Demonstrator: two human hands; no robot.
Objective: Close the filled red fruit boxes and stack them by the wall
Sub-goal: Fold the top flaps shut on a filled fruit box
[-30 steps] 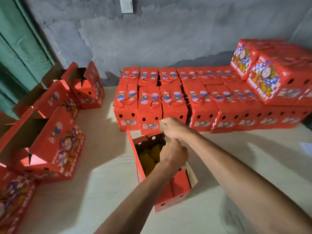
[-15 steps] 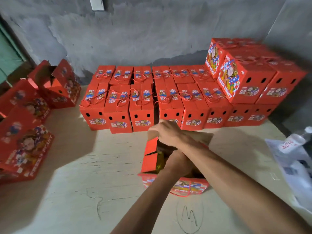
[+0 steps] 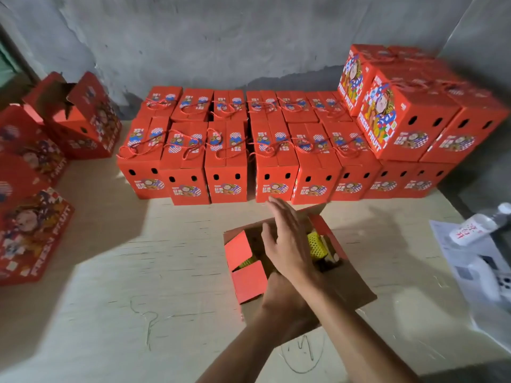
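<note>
An open red fruit box (image 3: 249, 280) stands on the plywood floor (image 3: 124, 272) in front of me, its flaps spread. Yellow net-wrapped fruit (image 3: 315, 244) shows inside. My right hand (image 3: 287, 239) hovers flat over the opening with straight fingers. My left hand (image 3: 279, 302) is at the box's near edge, its fingers hidden under my right forearm. Closed red boxes (image 3: 226, 167) with rope handles stand in two rows against the grey wall. More closed boxes (image 3: 401, 120) are stacked on top at the right end.
Several open-topped red boxes (image 3: 83, 120) stand along the left side, one nearest me (image 3: 30, 230). A plastic bottle (image 3: 475, 225) and printed papers (image 3: 467, 269) lie at the right. Bare floor lies between the open box and the rows.
My right hand has let go of the flap and now spreads flat over the opening. The box's flaps have fallen open wider, showing the fruit. The view has shifted slightly right.
</note>
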